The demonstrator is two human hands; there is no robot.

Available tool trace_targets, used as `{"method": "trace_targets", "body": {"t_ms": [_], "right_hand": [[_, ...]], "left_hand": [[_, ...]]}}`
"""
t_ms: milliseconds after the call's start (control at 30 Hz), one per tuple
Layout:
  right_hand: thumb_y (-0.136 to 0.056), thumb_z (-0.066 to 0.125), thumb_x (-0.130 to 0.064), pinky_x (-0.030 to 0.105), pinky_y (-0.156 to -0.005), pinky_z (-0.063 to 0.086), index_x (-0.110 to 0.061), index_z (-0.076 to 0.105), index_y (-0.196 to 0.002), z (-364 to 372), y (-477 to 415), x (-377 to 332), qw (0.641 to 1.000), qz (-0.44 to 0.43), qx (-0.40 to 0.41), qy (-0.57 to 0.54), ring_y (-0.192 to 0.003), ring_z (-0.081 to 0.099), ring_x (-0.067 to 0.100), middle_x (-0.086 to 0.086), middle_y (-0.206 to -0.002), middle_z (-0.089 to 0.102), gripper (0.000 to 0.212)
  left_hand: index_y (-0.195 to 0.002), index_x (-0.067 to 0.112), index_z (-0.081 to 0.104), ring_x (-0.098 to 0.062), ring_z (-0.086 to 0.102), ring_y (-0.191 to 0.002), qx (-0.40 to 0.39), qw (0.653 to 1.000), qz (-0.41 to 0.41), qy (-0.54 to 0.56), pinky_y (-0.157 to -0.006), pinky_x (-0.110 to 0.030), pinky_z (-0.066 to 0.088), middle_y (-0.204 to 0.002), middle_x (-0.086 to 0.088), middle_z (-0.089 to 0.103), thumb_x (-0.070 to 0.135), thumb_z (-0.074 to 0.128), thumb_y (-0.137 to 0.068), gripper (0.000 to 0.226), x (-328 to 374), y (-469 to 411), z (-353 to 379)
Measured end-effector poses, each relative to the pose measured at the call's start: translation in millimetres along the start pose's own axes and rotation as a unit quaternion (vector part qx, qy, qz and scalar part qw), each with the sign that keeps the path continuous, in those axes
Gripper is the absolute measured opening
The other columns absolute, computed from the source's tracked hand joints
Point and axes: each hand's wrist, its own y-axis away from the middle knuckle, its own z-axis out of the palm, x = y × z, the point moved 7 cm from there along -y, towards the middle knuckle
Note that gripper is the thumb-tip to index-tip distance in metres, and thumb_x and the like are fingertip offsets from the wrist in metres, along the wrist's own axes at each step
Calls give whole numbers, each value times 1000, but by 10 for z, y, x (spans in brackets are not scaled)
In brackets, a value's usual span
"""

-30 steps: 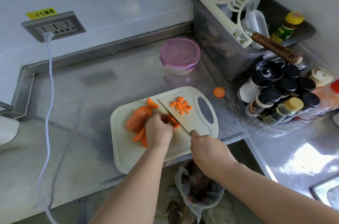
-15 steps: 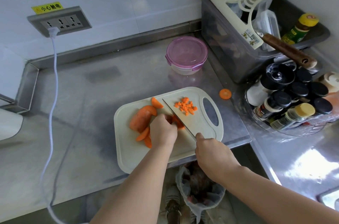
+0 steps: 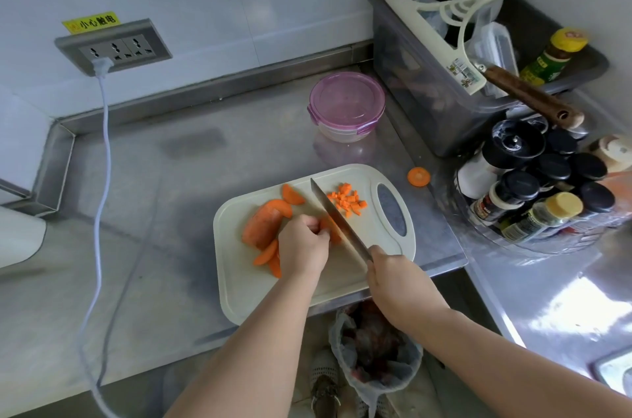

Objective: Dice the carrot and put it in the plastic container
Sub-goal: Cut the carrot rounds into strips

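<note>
Left grip (image 3: 302,248) is curled down on a carrot piece (image 3: 330,229), pinning it to the board (image 3: 246,294). The uncut chunk (image 3: 261,227) and a few slices lie just beside it on its left. Against the piece's right side stands the knife (image 3: 333,216), blade running diagonally across the board, edge down. Right of the blade lies a small heap of dice (image 3: 347,201). The container (image 3: 345,106) stands well behind the board on the tabletop (image 3: 171,212), and its lid looks to be on. Right grip (image 3: 398,275) is clenched round the knife handle at the board's near edge. Farthest right, a stray slice (image 3: 418,176) lies off the board.

I judge the dicing is at an early stage. To cut well, I want my left fingertips tucked behind the knuckles, the blade's flat riding against them, and short, even strokes. The piece should sit flat side down so it cannot roll.
</note>
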Motion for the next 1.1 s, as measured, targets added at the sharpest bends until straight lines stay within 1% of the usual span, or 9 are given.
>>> {"method": "trace_targets", "body": {"t_ms": [167, 233, 300, 367, 500, 700, 833, 1000, 1100], "right_hand": [[-96, 41, -7, 39, -60, 51, -12, 44, -111, -68, 102, -80, 999, -32, 19, 21, -71, 63, 28, 6, -82, 60, 16], [-96, 42, -9, 38, -58, 50, -13, 44, -111, -59, 125, -120, 998, -43, 19, 34, -69, 63, 27, 5, -80, 59, 16], [-97, 41, -11, 34, -52, 44, -13, 44, -112, -44, 132, -141, 998, -47, 17, 37, -65, 59, 26, 3, -76, 56, 15], [-98, 40, -11, 31, -47, 37, -12, 43, -112, -36, 132, -147, 998, -47, 14, 40, -63, 56, 25, 3, -75, 54, 15], [-98, 40, -10, 30, -49, 38, -13, 42, -116, -36, 138, -134, 998, -42, 10, 44, -66, 59, 24, 3, -78, 56, 18], [-97, 44, -10, 30, -49, 38, -12, 39, -125, 13, 127, -126, 997, -42, 1, 69, -69, 59, 24, 0, -73, 48, 29], [-95, 45, -7, 26, -43, 30, -11, 38, -125, 20, 136, -105, 995, -46, 3, 90, -64, 53, 22, -2, -67, 41, 31], [-95, 46, -9, 32, -54, 45, -12, 38, -127, 12, 119, -104, 996, -43, -6, 81, -70, 62, 23, -1, -72, 48, 33], [-96, 47, -10, 34, -60, 51, -12, 37, -130, 17, 122, -105, 996, -40, -8, 74, -73, 65, 24, 0, -74, 50, 36]], "left_hand": [[-91, 19, 64, -27, 69, -88, 1, 999, -13, 29, -85, -42, 55, -91, -8, 72, 13, 62, -86, 8, -34, 8, -3], [-87, 20, 63, -30, 69, -88, 2, 999, -16, 37, -85, -44, 55, -90, -11, 73, 13, 62, -83, 7, -66, -13, 5], [-81, 23, 60, -31, 70, -87, 1, 999, -21, 44, -85, -45, 55, -89, -12, 73, 13, 61, -81, 9, -97, -30, 16], [-86, 20, 62, -30, 70, -87, 4, 999, -22, 32, -84, -45, 55, -89, -10, 73, 14, 62, -82, 7, -96, -26, 10], [-96, 14, 66, -28, 69, -88, 7, 1000, -12, 12, -84, -44, 55, -89, -7, 73, 15, 63, -84, 13, -39, -1, -12], [-97, 13, 71, -24, 67, -88, 18, 1000, 4, -18, -80, -41, 56, -91, -6, 73, 19, 65, -86, 15, 17, 18, -42], [-98, 12, 71, -24, 67, -87, 23, 999, 9, -24, -80, -37, 55, -91, -6, 73, 19, 64, -87, 15, 22, 17, -43], [-99, 12, 70, -23, 67, -85, 27, 999, 10, -31, -76, -35, 55, -89, -5, 72, 19, 62, -88, 15, 13, 23, -46], [-100, 12, 70, -23, 67, -86, 27, 999, 10, -31, -79, -37, 56, -91, -5, 72, 18, 62, -88, 16, 18, 21, -47]]}}
